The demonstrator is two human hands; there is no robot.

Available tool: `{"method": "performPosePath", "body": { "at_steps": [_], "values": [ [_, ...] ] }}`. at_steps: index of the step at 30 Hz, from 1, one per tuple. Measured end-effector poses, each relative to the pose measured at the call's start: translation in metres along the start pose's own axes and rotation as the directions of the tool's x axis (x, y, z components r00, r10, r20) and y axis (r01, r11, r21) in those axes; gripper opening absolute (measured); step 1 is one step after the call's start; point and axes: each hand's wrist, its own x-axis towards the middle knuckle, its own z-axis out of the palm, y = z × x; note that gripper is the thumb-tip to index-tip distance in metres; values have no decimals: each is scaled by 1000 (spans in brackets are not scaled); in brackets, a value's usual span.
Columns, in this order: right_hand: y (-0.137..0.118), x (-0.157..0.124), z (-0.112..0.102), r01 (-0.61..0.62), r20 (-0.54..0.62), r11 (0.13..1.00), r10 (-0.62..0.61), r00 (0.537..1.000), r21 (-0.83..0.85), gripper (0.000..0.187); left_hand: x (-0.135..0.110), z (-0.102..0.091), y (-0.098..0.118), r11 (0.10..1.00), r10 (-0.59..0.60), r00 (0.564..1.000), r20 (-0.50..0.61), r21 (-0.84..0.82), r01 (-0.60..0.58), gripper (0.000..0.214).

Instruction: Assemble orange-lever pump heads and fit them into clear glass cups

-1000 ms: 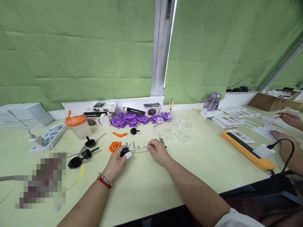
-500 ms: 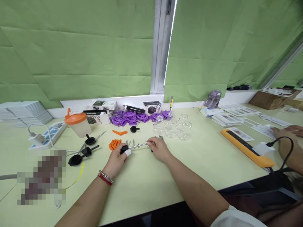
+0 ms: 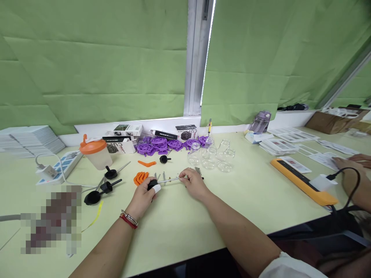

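Note:
My left hand (image 3: pixel 145 193) is closed around a black plastic part (image 3: pixel 152 184) with a thin metal rod (image 3: pixel 169 180) sticking out to the right. At the far end of that rod, my right hand (image 3: pixel 193 183) pinches its tip; whether a smaller piece sits between those fingers I cannot make out. Just behind the rod lie a few metal pins (image 3: pixel 164 175). Beside my left hand is a group of orange curved pieces (image 3: pixel 140 178). A dark spring (image 3: pixel 198 170) shows behind my right hand, and a black round part with a stem (image 3: pixel 164 159) lies farther back.
Purple plastic parts (image 3: pixel 159 144) are heaped along the wall near printed boxes (image 3: pixel 118 145). Clear glass-like pieces (image 3: pixel 209 160) stand right of them. Black funnel-like parts (image 3: pixel 93 197) and an orange-lidded cup (image 3: pixel 98 154) are left. A yellow power strip (image 3: pixel 301 181) and another person's hands (image 3: pixel 352 170) are right.
The view has shifted very slightly. My right fingers have moved a little at the rod's tip, and more of the spring shows behind them. My left hand keeps its hold.

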Motion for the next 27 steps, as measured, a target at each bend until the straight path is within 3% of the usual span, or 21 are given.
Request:
{"method": "performPosePath", "body": {
  "at_steps": [12, 18, 27],
  "values": [
    [2, 3, 1, 41, 70, 998, -38, 997, -39, 25, -3, 1, 3, 1000, 5, 1000, 13, 2, -5, 33],
    [3, 0, -2, 11, 13, 1000, -11, 1000, 16, 8, -3, 1, 6, 1000, -5, 1000, 6, 0, 5, 28],
    [0, 1, 0, 8, 40, 1000, -8, 999, -2, 10, -3, 1, 4, 1000, -2, 1000, 7, -26, 2, 27]
  ]
}}
